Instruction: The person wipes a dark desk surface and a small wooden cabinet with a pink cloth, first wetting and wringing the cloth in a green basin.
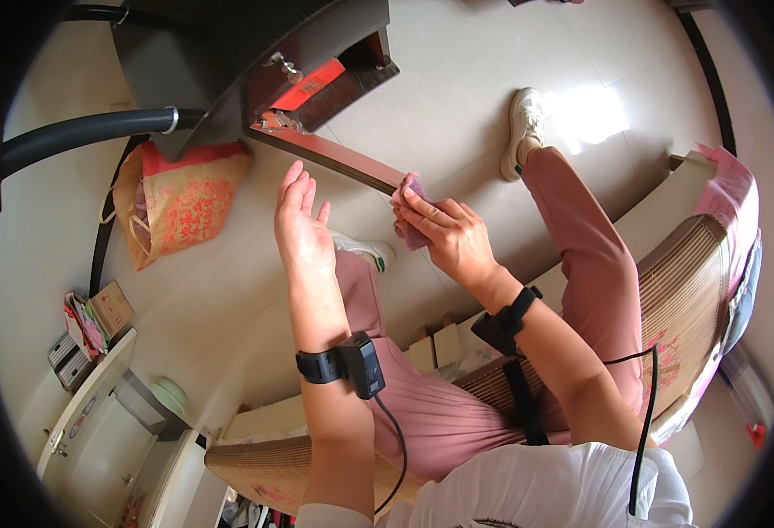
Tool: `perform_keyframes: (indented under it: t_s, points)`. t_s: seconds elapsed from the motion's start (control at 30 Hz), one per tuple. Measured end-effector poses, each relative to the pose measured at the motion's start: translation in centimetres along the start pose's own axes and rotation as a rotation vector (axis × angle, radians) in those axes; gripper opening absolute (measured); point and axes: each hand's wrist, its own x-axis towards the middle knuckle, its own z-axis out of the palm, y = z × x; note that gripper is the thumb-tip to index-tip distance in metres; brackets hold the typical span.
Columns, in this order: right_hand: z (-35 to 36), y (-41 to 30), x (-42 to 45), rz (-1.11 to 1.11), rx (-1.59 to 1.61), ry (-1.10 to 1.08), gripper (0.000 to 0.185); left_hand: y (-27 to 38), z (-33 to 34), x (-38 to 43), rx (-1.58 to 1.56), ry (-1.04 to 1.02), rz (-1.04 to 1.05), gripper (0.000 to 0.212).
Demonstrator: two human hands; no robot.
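My right hand (449, 234) holds a crumpled mauve cloth (413, 231) at the outer end of an open cabinet door (334, 155). The fingers press the cloth against the door's edge. This door swings out from a dark wood cabinet (182, 72), and its reddish side shows. To the left, my left hand (304, 221) is raised palm up with fingers loosely extended. Nothing is in it, and it appears apart from the door. Inside the cabinet lies a red packet (307, 84) bearing writing, close to a silver lock with keys (284, 66).
A paper bag (185, 208) with red print leans on the floor beside the cabinet. Black padded bars (90, 135) jut in from the left. Behind my seat, covered by a bamboo mat (677, 317), a white door (90, 402) stands ajar. Cables run from both wrist straps.
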Motion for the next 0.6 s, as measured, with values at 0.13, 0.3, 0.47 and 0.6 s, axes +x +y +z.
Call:
perform_keyframes:
  t_s: [0.13, 0.3, 0.47, 0.6]
  points:
    - [0.4, 0.3, 1.0, 0.255, 0.641, -0.084, 0.038, -0.8, 0.1, 0.0, 0.039, -0.005, 0.020, 0.049]
    - [0.9, 4.3, 7.6, 0.634, 0.961, -0.176, 0.029, -1.3, 1.7, -1.2, 0.209, -0.050, 0.033, 0.049]
    - [3.3, 5.2, 20.4, 0.434, 0.506, -0.291, 0.060, -2.0, 1.0, -0.4, 0.270, -0.084, 0.059, 0.052]
    - [7.0, 6.0, 27.6, 0.451, 0.359, -0.394, 0.054, -2.1, 1.5, -0.1, 0.309, -0.060, -0.002, 0.056]
